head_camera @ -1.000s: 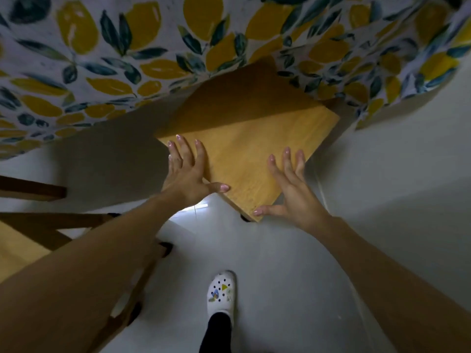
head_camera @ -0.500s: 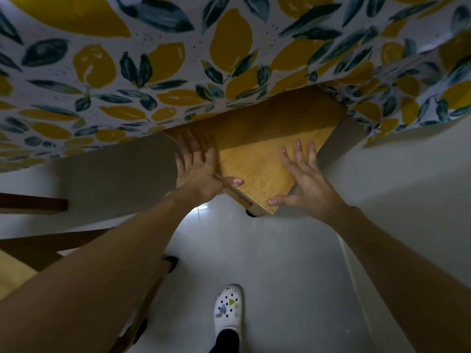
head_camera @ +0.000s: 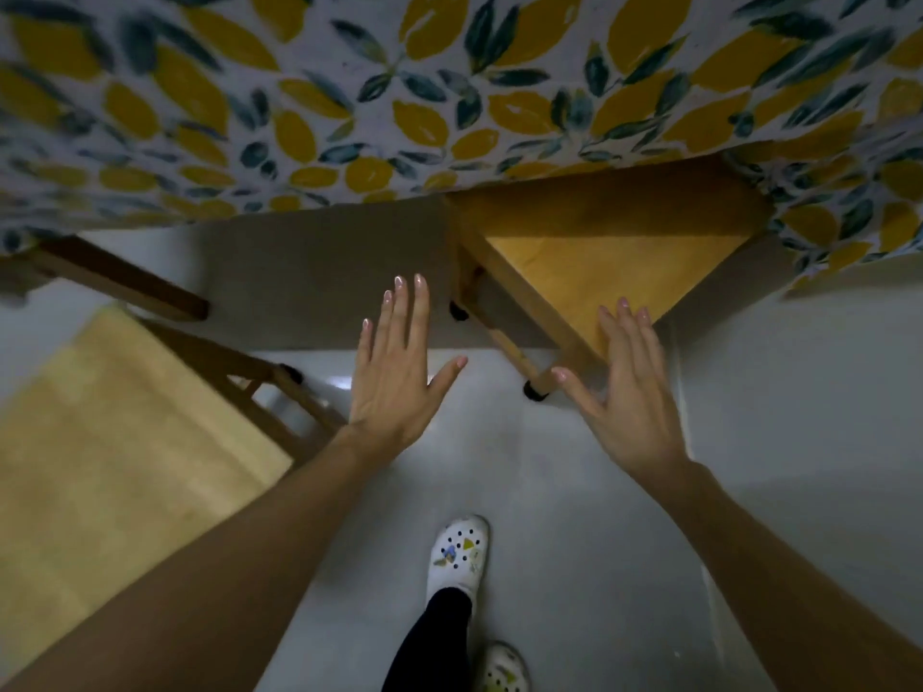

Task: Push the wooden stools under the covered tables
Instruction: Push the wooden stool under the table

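Note:
A wooden stool stands mostly under the table covered with a lemon-and-leaf patterned cloth; only its near corner sticks out. My right hand is spread flat with its fingertips over that near corner; contact is unclear. My left hand hovers open over the floor, left of the stool and apart from it. A second wooden stool stands at the left, out from under the table, partly behind my left forearm.
The floor is pale grey and glossy. My white clogs stand on it at the bottom centre. A dark wooden table leg reaches the floor at the left, just behind the second stool.
The stool slid further under the cloth. My left hand came off its seat and now hovers to its left. The view shifted, showing more of the second stool.

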Demonstrator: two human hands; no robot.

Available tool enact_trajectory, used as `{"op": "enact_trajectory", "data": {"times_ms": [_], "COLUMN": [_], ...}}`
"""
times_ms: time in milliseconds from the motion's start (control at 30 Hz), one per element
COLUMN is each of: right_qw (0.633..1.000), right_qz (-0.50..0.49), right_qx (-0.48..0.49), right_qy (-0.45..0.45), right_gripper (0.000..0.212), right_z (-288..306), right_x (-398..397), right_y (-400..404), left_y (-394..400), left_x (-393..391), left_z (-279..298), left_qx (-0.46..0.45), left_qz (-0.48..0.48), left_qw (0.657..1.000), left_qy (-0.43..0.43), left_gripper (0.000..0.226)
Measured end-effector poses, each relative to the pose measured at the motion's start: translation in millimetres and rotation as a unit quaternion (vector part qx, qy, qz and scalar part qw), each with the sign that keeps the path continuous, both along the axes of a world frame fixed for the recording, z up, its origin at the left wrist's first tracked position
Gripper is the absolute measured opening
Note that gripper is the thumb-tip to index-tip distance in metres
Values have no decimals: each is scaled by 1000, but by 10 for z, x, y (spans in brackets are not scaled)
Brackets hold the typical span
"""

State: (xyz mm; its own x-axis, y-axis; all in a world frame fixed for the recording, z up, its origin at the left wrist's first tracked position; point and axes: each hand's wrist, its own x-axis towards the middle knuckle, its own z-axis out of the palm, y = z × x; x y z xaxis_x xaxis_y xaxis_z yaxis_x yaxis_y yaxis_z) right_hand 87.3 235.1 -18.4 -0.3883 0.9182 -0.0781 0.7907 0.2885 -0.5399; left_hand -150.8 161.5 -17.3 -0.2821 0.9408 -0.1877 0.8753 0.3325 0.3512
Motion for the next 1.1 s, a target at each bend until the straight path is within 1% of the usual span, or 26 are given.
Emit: {"op": "enact_trajectory", "data": {"times_ms": [100,233,333,467,533,633,700,767,833,900,967,1033,1100], "right_qw": [999,996,990,978,972,964,961,957,958,966,980,988,991], "right_qz": [34,94,139,205,231,264,275,277,262,231,179,134,112], "right_qx": [-5,-7,-22,-31,-31,-35,-11,18,31,20,-1,-16,-10], "right_qy": [5,1,-9,-9,-6,-17,-41,-83,-111,-113,-92,-71,-76], "right_gripper": [81,81,82,85,86,89,91,93,95,97,97,95,93], "right_z": [48,137,127,16,-40,-133,-187,-223,-263,-314,-363,-385,-394], "right_x": [-193,-517,-794,-1226,-1443,-1751,-1950,-2170,-2402,-2630,-2839,-2980,-3040], "right_y": [-433,-1039,-1515,-2140,-2451,-2879,-3109,-3305,-3491,-3677,-3831,-3920,-3935], "left_y": [-580,-1446,-2144,-3009,-3375,-3833,-4051,-4190,-4237,-4227,-4216,-4234,-4244], "left_x": [-189,-417,-605,-874,-1021,-1270,-1466,-1707,-1958,-2176,-2342,-2462,-2545], "left_z": [89,270,340,363,363,264,157,61,-15,-66,-100,-106,-106], "left_qx": [0,5,-9,-31,-30,-48,-73,-92,-114,-128,-127,-130,-129], "left_qz": [34,109,162,241,283,311,303,275,242,206,159,109,74], "left_qw": [999,994,986,969,959,949,950,957,963,970,978,984,988], "left_qy": [16,29,41,37,18,4,4,-3,-18,-31,-53,-50,-31], "left_gripper": [83,79,78,77,78,80,82,86,97,114,123,122,120]}}
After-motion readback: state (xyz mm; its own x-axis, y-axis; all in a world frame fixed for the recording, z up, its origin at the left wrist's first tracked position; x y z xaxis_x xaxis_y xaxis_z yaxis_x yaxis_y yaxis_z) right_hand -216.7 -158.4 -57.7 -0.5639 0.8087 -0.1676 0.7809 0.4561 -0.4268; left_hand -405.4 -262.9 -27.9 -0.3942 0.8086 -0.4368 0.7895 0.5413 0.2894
